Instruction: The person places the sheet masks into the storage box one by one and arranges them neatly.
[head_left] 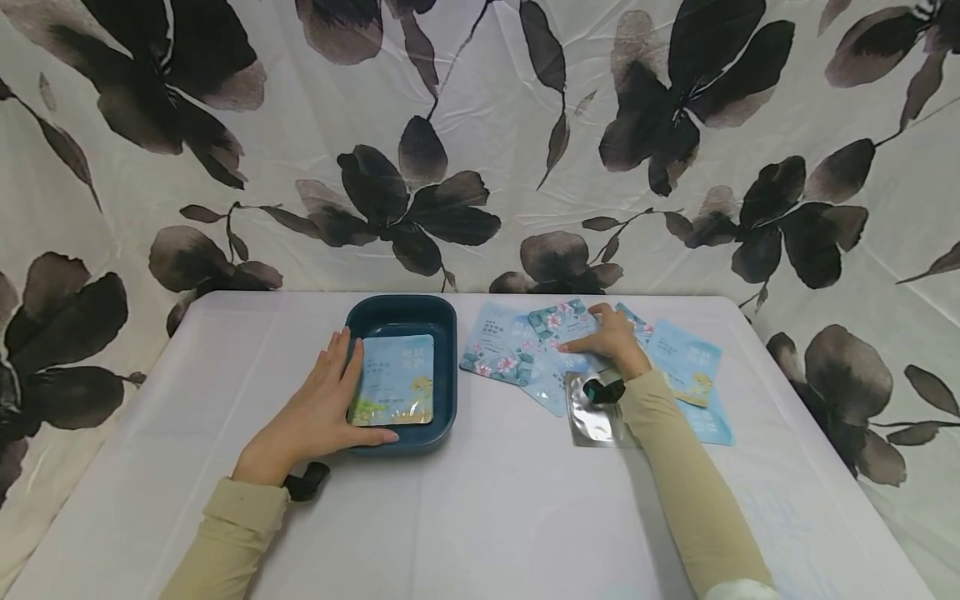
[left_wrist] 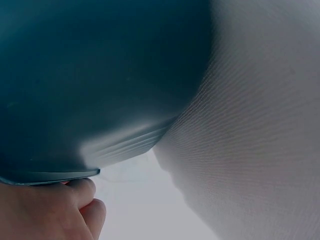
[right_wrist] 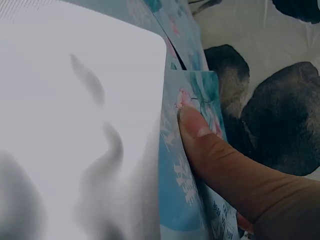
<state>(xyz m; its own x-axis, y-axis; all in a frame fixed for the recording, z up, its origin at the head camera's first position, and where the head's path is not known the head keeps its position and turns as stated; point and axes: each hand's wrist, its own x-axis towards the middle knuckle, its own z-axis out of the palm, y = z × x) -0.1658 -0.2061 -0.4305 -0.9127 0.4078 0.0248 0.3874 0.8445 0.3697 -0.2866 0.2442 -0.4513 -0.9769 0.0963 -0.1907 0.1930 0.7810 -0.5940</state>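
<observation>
A dark teal plastic tray (head_left: pixel 401 307) stands left of the table's middle, holding a light blue sheet mask packet (head_left: pixel 396 379) that lies flat. Along the tray's left side rests my left hand (head_left: pixel 315 412), fingers straight and thumb across the front corner. The left wrist view shows part of that hand (left_wrist: pixel 60 212) at the rim. My right hand (head_left: pixel 613 340) pinches a floral sheet mask packet (head_left: pixel 562 317) among the loose ones; its thumb (right_wrist: pixel 200 130) presses the printed face in the right wrist view, with most of its fingers hidden behind.
More blue and floral packets (head_left: pixel 498 337) lie left of my right hand. A silver packet (head_left: pixel 592 425) sits below that wrist, and further blue packets (head_left: pixel 686 358) overlap to its right. Behind the white table (head_left: pixel 487 517) hangs a flower-patterned cloth (head_left: pixel 525 125).
</observation>
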